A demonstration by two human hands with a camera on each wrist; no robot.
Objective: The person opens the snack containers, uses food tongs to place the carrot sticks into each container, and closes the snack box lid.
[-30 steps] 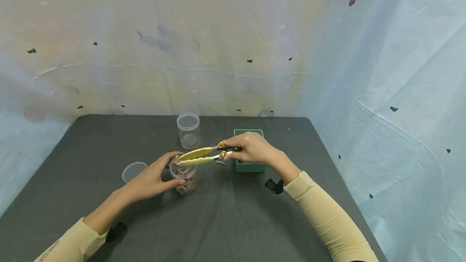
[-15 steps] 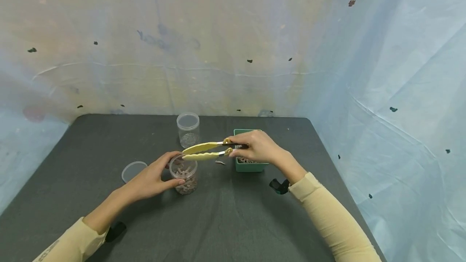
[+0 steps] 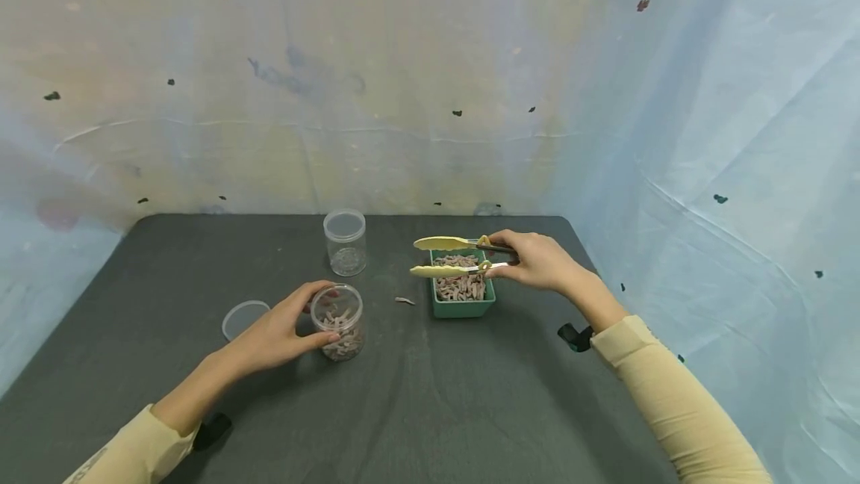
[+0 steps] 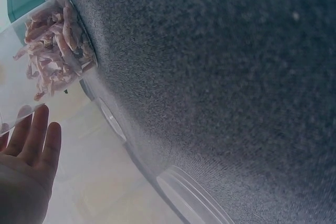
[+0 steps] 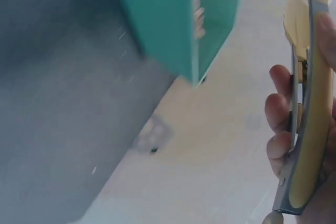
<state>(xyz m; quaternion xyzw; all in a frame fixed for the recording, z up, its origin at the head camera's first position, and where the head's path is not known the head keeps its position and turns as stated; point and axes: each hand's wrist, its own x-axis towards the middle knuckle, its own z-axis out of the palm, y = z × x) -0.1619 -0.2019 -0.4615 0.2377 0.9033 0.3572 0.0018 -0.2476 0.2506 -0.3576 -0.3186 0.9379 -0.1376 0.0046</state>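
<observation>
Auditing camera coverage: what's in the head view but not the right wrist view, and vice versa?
Only head: the left hand, the jar of pieces it holds, the second jar behind, the loose lid and the stray piece.

Only right wrist: the yellow handle panel of the tongs.

Both: tongs, right hand, green box with pieces inside, dark table, pale backdrop.

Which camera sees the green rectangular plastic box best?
The head view: the box shows its open top and small pinkish pieces inside. The left wrist view catches only a small part; the right wrist view, mostly its outside, cropped.
</observation>
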